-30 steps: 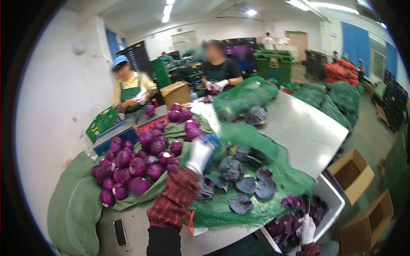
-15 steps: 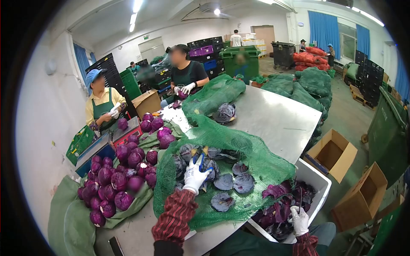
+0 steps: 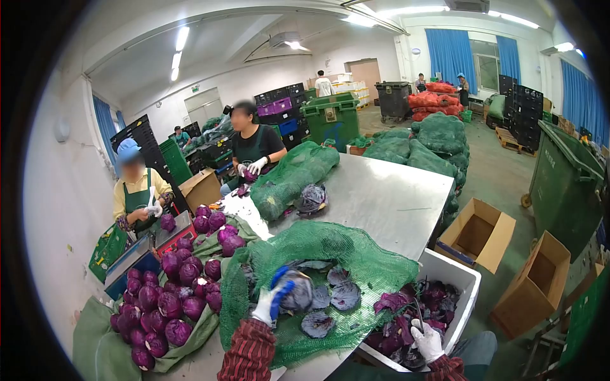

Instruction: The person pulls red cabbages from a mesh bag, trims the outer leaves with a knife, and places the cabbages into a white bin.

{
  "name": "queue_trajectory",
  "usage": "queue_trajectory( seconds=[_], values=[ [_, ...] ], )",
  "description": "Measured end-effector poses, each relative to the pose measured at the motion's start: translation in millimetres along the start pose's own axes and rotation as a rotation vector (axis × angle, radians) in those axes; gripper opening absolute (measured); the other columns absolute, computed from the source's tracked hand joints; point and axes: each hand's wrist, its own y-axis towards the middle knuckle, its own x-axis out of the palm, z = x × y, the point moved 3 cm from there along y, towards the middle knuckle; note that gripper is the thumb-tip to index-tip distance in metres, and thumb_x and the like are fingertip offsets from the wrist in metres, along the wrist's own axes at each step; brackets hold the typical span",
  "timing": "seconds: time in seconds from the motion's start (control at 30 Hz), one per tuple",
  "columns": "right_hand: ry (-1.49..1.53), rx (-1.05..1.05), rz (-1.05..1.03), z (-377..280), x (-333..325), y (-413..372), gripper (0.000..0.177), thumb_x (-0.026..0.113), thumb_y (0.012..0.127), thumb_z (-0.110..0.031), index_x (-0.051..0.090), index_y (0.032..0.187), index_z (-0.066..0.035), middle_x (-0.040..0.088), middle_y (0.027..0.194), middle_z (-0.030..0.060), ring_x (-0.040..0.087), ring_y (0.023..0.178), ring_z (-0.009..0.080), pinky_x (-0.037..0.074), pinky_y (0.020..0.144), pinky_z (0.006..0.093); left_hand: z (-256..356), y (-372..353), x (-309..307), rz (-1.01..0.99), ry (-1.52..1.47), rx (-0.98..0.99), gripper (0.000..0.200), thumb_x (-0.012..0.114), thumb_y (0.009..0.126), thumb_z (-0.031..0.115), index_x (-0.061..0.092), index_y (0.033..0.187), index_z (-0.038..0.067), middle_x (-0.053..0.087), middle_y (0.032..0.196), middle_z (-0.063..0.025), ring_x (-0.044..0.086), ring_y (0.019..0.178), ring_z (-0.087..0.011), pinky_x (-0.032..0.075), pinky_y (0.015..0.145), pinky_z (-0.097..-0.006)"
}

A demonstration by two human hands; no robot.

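Your left hand [image 3: 267, 306] has just gone from reaching to grasping: fingers clamped on a dark purple cabbage [image 3: 297, 292] over the green mesh bag [image 3: 380, 267], so that head's in hand now. Your right hand [image 3: 428, 341] grips a thin knife [image 3: 419, 307] over the white box [image 3: 448, 268].

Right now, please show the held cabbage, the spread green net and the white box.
Held cabbage [image 3: 298, 293], head view: its rounded side.
Spread green net [image 3: 376, 261], head view: its right part.
White box [image 3: 448, 269], head view: far inner wall.

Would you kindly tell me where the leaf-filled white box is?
In the head view, the white box is lower right, beside the metal table, by the right hand.
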Motion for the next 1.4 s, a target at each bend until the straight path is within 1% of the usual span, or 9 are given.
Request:
queue_trajectory(
  seconds=[0.07,0.2,0.33,0.63,0.93,1.03,1.17,1.3,1.4],
  values=[
    [0.023,0.043,0.011,-5.8,9.5,3.7,0.039,0.065,0.088,-0.022,0.057,0.119,0.002,0.067,0.077,0.0096,0.060,0.051,0.0126,0.049,0.051,0.0267,27.5,-6.1,38.3,-0.200,0.211,0.121,0.064,0.079,0.070,0.012,0.054,0.128,0.002,0.057,0.126,-0.0108,0.054,0.116,-0.0204,0.041,0.102,-0.0335],
    [0.028,-0.011,-0.086,-49.8,29.7,2.5,0.056,0.076,0.080,-0.024,0.051,0.123,0.001,0.066,0.073,0.0083,0.060,0.052,0.0112,0.048,0.050,0.0264,51.8,-42.0,123.5,-0.444,1.125,0.502,0.076,0.078,0.067,0.043,0.053,0.133,0.017,0.046,0.136,-0.0199,0.049,0.121,-0.0367,0.040,0.103,-0.0413],
    [0.090,-0.085,-0.154,-38.9,59.5,23.0,0.068,0.080,0.076,-0.025,0.046,0.131,-0.002,0.065,0.074,0.0066,0.058,0.052,0.0102,0.048,0.051,0.0267,0.4,-56.6,168.1,-0.513,1.049,0.617,0.085,0.077,0.068,0.040,0.039,0.143,0.027,0.035,0.145,-0.0184,0.046,0.125,-0.0387,0.039,0.103,-0.0470],
    [-0.069,-0.440,-0.100,-86.7,90.7,27.4,0.082,0.082,0.067,-0.031,0.044,0.135,-0.005,0.067,0.106,0.0172,0.066,0.099,0.0269,0.052,0.084,0.0335,-22.1,-66.7,169.2,-0.388,0.810,0.551,0.101,0.080,0.057,0.020,0.034,0.146,0.026,0.023,0.152,-0.0180,0.033,0.135,-0.0395,0.033,0.109,-0.0444],
    [-0.575,-0.712,0.376,-84.6,85.5,33.8,0.048,0.073,0.075,-0.026,0.059,0.111,0.002,0.063,0.071,0.0146,0.062,0.056,0.0302,0.049,0.051,0.0384,-45.1,-64.7,171.0,-0.206,0.783,0.491,0.107,0.087,0.054,0.037,0.034,0.145,0.019,0.037,0.143,-0.0207,0.044,0.125,-0.0409,0.040,0.102,-0.0465],
    [-0.469,-0.619,0.406,-58.2,70.3,59.0,0.016,0.070,0.077,-0.020,0.063,0.081,-0.006,0.059,0.064,0.0154,0.061,0.056,0.0323,0.049,0.051,0.0405,-26.3,-69.0,177.1,-0.199,0.876,0.423,0.090,0.081,0.064,0.047,0.043,0.141,0.018,0.048,0.134,-0.0203,0.050,0.120,-0.0380,0.039,0.102,-0.0461],
    [-0.388,-0.156,0.442,35.9,33.2,103.1,0.021,0.063,0.075,-0.019,0.069,0.082,0.000,0.065,0.071,0.0219,0.066,0.065,0.0330,0.053,0.063,0.0417,-31.4,-73.2,160.3,-0.267,0.780,0.381,0.081,0.082,0.066,0.039,0.048,0.137,0.017,0.047,0.137,-0.0184,0.047,0.125,-0.0343,0.037,0.106,-0.0435],
    [-0.347,0.189,0.317,146.0,-10.7,113.5,0.033,0.073,0.077,-0.025,0.063,0.081,0.007,0.063,0.061,0.0148,0.064,0.049,0.0259,0.052,0.050,0.0376,-45.9,-73.8,125.2,-0.284,0.486,0.235,0.080,0.082,0.068,0.033,0.048,0.137,0.013,0.045,0.140,-0.0158,0.042,0.130,-0.0303,0.033,0.109,-0.0395],
    [-0.430,0.013,0.408,126.5,-20.2,104.1,0.042,0.069,0.082,-0.013,0.052,0.115,0.008,0.063,0.107,0.0223,0.066,0.087,0.0213,0.054,0.063,0.0309,-39.5,-77.2,119.3,-0.324,0.522,0.131,0.084,0.082,0.069,0.030,0.043,0.140,0.008,0.039,0.144,-0.0146,0.036,0.135,-0.0282,0.030,0.111,-0.0383]
  ],
)
